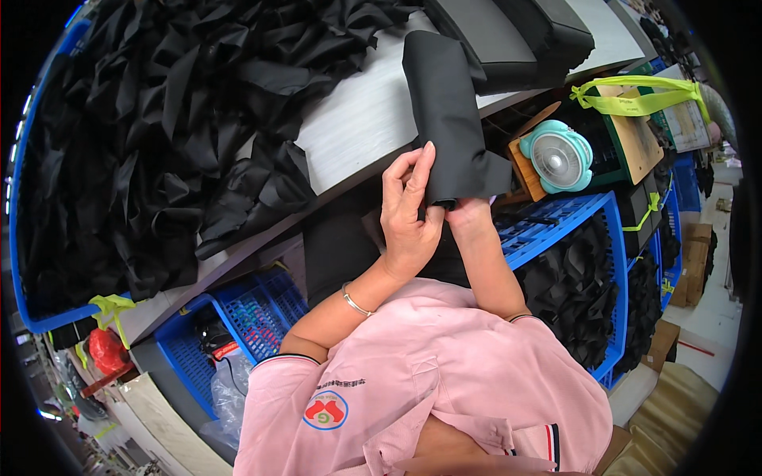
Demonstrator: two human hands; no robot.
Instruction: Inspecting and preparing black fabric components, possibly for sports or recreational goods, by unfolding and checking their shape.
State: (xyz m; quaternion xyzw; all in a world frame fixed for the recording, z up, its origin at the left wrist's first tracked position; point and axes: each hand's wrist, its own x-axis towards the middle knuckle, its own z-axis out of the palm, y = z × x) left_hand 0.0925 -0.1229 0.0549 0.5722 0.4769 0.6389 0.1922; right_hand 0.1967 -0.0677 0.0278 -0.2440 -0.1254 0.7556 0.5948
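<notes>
A long, smooth bundle of folded black fabric (451, 115) reaches from my hands across the edge of the table. My left hand (410, 206) grips its near left corner, with the fingers lying along the side and the thumb at the near end. A bracelet circles that wrist. At the same near end, my right hand (470, 213) holds the fabric from below. Its fingers are mostly hidden beneath the cloth.
A heap of loose black fabric pieces (159, 119) fills a blue crate (20, 238) on the left. Black stacks (508, 47) lie on the white table (357, 111). To the right are a small turquoise fan (557, 156) and a blue crate of black pieces (619, 278).
</notes>
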